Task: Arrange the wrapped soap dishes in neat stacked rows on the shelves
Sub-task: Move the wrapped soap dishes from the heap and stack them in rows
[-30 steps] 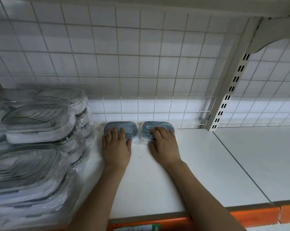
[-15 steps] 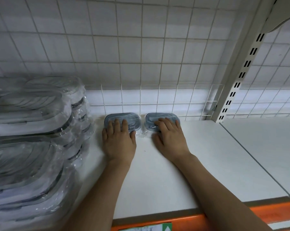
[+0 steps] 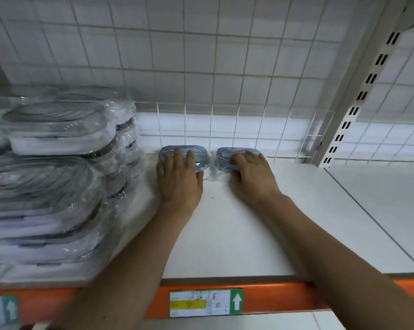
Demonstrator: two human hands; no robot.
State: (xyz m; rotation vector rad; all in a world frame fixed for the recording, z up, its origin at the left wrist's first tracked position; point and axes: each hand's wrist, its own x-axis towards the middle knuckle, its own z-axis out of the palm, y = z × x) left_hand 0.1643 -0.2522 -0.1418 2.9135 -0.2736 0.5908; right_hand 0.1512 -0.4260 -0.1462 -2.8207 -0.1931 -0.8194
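2 hands — left hand [image 3: 178,181], right hand [image 3: 251,178] — fingers flat on 2 wrapped soap dishes [image 3: 184,154].

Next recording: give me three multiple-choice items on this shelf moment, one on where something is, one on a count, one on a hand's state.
1. Where do the stacked wrapped soap dishes stand?
A. left end of the shelf
B. right end of the shelf
C. on the floor

2. How many single soap dishes lie under the hands?
A. one
B. two
C. four

3. How does the left hand lie?
A. clenched in a fist
B. hanging off the shelf
C. flat, fingers straight on a dish

Answers: 1 A, the stacks fill the shelf's left end. 2 B, the left dish and the right dish lie side by side, the right hand on the second. 3 C, its fingers rest flat on the left dish.
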